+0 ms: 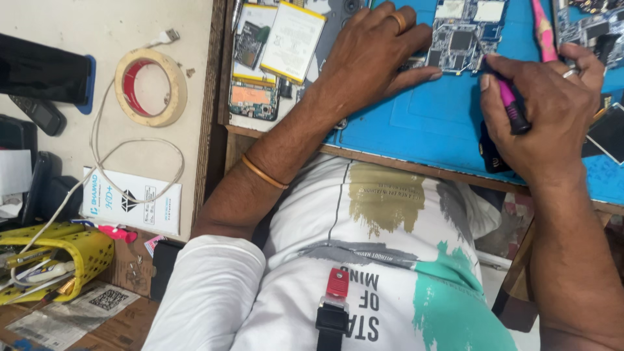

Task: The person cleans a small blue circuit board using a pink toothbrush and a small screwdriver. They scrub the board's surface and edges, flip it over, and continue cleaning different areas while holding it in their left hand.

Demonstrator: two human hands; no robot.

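Left hand: our left hand lies flat, fingers spread, pinning the circuit board on the blue mat.
Right hand: our right hand is closed around a pink screwdriver.
Key relation: the board sits just ahead of both hands, between them; the screwdriver slants up-left, its tip at the board's right edge. Left hand touches the board.
Nearby: 1 tape roll lies well off to the left.
Hidden: the tip's contact point is too small to tell; the board's top is cut off.
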